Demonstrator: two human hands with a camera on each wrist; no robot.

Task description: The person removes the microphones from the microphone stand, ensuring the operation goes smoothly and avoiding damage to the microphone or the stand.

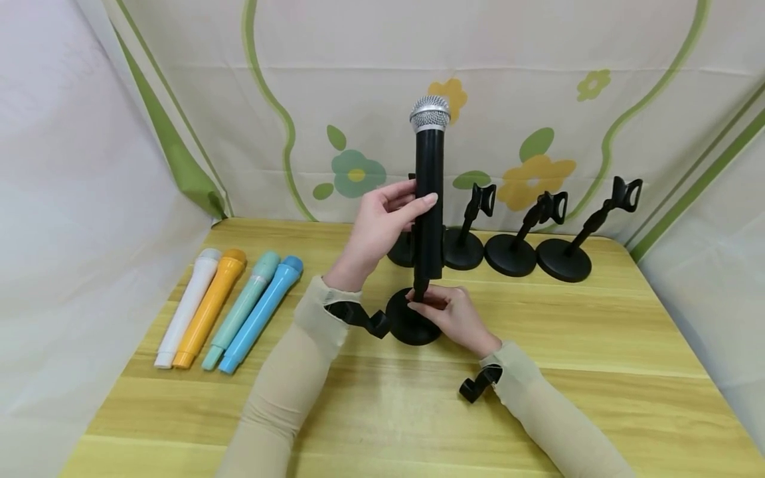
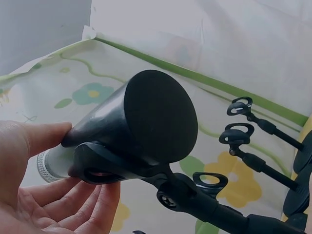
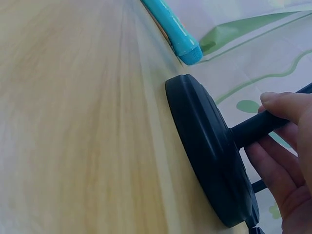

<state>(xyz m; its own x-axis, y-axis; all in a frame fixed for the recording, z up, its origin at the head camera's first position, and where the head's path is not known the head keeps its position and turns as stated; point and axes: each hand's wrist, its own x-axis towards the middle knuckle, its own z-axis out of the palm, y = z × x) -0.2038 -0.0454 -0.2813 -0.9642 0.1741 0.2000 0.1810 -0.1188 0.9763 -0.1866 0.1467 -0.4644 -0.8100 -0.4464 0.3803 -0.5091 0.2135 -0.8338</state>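
Note:
A black microphone (image 1: 429, 159) with a silver mesh head stands upright above the round black base of a small stand (image 1: 412, 325). My left hand (image 1: 385, 226) grips the microphone's body, thumb across its front. In the left wrist view, the microphone's flat end (image 2: 161, 117) faces the camera, and the stand's clip (image 2: 105, 163) cradles its barrel. Down low, my right hand (image 1: 454, 315) pinches the stand's post (image 3: 258, 127) just above the base, as the right wrist view shows. The base rests on the wooden table.
Several more black stands (image 1: 564, 259) with holders line the table's back edge. On the left lie a white microphone (image 1: 190, 305), an orange one (image 1: 210, 309), a mint one (image 1: 242, 311) and a blue one (image 1: 261, 315). A floral curtain (image 1: 370, 99) hangs behind.

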